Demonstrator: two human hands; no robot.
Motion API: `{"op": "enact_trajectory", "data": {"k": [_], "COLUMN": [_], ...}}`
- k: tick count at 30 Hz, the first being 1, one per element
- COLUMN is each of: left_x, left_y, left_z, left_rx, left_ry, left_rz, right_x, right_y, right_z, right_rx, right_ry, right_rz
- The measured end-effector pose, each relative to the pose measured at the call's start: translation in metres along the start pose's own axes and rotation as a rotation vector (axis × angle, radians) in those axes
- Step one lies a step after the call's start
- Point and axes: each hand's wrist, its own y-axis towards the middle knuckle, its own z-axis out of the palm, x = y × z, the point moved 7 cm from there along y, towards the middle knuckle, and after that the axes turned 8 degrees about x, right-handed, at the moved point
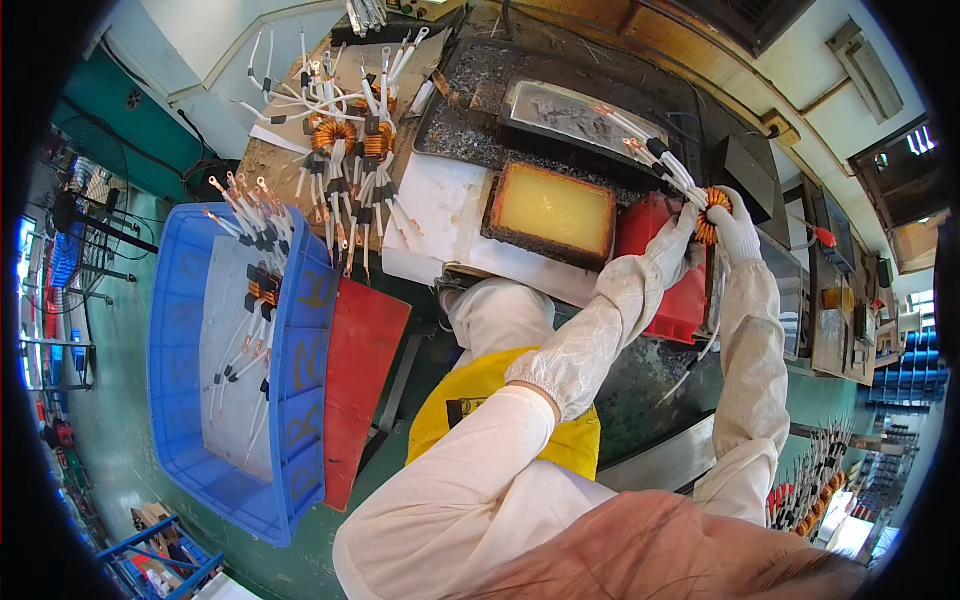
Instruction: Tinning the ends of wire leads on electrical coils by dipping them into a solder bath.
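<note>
Both my hands, in white gloves, are at the right end of the bench on one toroidal coil (712, 216), a ring wound with copper-coloured wire. My left hand (676, 238) is closed around its near left side, where the white leads come out. My right hand (738, 228) grips the ring from the right, with fingers bent over its edge. The white leads (672, 168) point up and left, and their bare copper ends lie over the dark pot (585, 110) with a silvery top surface. Some fingertips are hidden behind the coil and leads.
A tray of yellow material (555, 212) sits left of a red bin (662, 270). More wired coils (335, 135) are piled at the bench's left. A blue crate (310, 390) with coils stands at left beside a red board (365, 380). A dark box (750, 175) stands right.
</note>
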Motion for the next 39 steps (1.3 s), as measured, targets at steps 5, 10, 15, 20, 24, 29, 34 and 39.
{"op": "enact_trajectory", "data": {"k": [5,10,15,20,24,29,34,39], "left_x": [-0.001,-0.002,-0.002,-0.001,0.000,0.000,-0.001,-0.001], "left_y": [-0.002,-0.004,-0.004,-0.003,-0.003,-0.003,-0.002,-0.006], "left_z": [0.001,0.006,0.005,-0.002,-0.001,-0.001,-0.003,0.001], "left_rx": [0.004,0.022,0.031,-0.004,0.012,-0.001,0.043,-0.005], "left_ry": [-0.036,-0.040,-0.037,-0.065,-0.071,-0.072,-0.078,-0.062], "left_rz": [-0.001,-0.010,-0.021,-0.004,-0.015,-0.034,0.007,-0.014], "right_x": [0.010,0.014,0.017,0.026,0.027,0.027,0.031,0.025], "right_y": [-0.003,-0.008,-0.007,-0.010,-0.013,-0.011,-0.012,-0.012], "right_z": [0.000,-0.003,0.000,0.003,0.003,0.003,0.008,0.008], "right_rx": [-0.012,-0.041,-0.041,-0.043,-0.041,-0.023,0.031,0.048], "right_ry": [-0.126,-0.301,-0.323,-0.344,-0.384,-0.383,-0.326,-0.283], "right_rz": [-0.039,0.011,-0.004,0.004,-0.003,-0.031,-0.109,-0.098]}}
